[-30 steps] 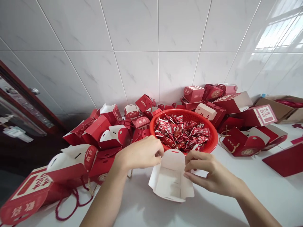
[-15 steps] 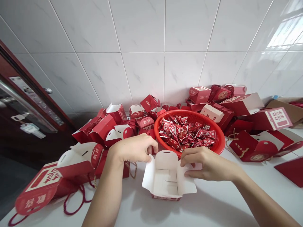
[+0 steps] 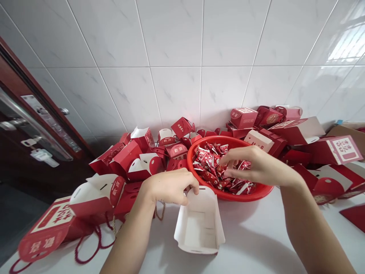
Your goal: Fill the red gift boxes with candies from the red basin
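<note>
The left hand (image 3: 171, 186) pinches the far left edge of the box (image 3: 196, 226) on the near bench (image 3: 242, 238), while the right hand (image 3: 253, 163) (fingers wide) hangs over packets (image 3: 209, 177) in the far basket (image 3: 245, 197).

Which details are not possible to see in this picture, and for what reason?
From the head view:
Whether the right hand touches the packets: its fingers cover the spot.
Floor of the red basket: mostly under those packets.
Far left corner of the open white box: behind the left hand.
Full extent of the cardboard carton: cut by the right edge.
Any writing on the white key tag: too small.
</note>
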Action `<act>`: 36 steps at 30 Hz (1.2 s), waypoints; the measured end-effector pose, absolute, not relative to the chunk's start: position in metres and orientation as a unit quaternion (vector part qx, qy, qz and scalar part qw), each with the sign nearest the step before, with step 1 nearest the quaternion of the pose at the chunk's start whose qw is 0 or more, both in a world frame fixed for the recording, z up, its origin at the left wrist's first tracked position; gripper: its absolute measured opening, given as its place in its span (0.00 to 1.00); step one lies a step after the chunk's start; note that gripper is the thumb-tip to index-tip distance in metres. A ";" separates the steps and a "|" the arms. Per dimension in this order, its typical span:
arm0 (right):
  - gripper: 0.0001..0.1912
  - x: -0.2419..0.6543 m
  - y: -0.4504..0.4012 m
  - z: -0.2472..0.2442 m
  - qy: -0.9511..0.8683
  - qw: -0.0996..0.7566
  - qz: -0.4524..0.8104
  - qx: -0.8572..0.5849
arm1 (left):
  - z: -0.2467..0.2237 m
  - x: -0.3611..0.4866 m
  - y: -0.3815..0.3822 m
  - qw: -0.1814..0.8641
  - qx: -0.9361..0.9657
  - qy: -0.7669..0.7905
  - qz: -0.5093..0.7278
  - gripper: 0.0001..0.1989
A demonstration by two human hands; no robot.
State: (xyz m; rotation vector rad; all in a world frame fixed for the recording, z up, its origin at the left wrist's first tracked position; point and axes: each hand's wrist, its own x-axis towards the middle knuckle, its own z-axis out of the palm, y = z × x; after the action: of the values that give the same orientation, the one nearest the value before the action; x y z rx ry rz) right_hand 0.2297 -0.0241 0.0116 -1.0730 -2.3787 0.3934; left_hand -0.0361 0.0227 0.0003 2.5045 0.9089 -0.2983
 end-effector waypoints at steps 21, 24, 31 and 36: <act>0.17 0.250 0.020 -0.037 -0.831 0.182 0.148 -0.505 | 0.003 -0.033 0.031 0.292 0.912 0.278 0.073 0.11; 0.15 0.251 0.019 -0.037 -0.818 0.237 0.127 -0.508 | -0.004 -0.028 0.038 0.303 0.896 0.287 0.153 0.10; 0.12 0.233 0.011 -0.035 -0.788 0.454 0.075 -0.409 | -0.027 -0.005 0.052 0.426 0.771 0.366 0.301 0.21; 0.16 0.220 0.006 -0.038 -0.796 0.468 0.037 -0.382 | -0.030 0.001 0.053 0.501 0.707 0.349 0.357 0.23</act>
State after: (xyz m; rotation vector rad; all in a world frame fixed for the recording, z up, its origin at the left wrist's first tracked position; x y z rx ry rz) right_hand 0.2200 0.0055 -0.0385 -0.9361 -1.9532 0.0900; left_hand 0.0012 0.0535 -0.0296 1.7097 0.8441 0.8624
